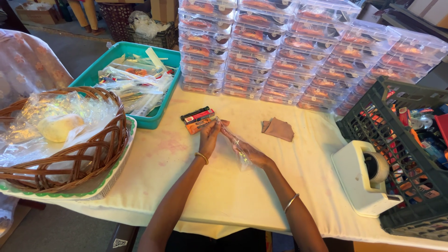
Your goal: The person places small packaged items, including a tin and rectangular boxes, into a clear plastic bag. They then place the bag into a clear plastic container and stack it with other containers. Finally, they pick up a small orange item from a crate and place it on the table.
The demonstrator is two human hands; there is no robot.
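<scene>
Clear plastic bag [239, 148] is gripped by right hand [254, 153]; left hand [209, 136] is closed on small boxes [199, 120]; bag mouth should be kept wide.

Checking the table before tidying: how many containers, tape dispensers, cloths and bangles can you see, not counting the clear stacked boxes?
Wicker basket: 1
Teal tray: 1
Dark crate: 1
Tape dispenser: 1
Brown cloth: 1
Bangles: 2, left wrist, right wrist
Total: 7

a wicker basket [93, 154] with crumpled plastic, a teal tray [161, 119] of packets, stacked clear boxes [298, 51], a tape dispenser [361, 179], a dark crate [373, 126], a brown cloth [278, 128].
</scene>
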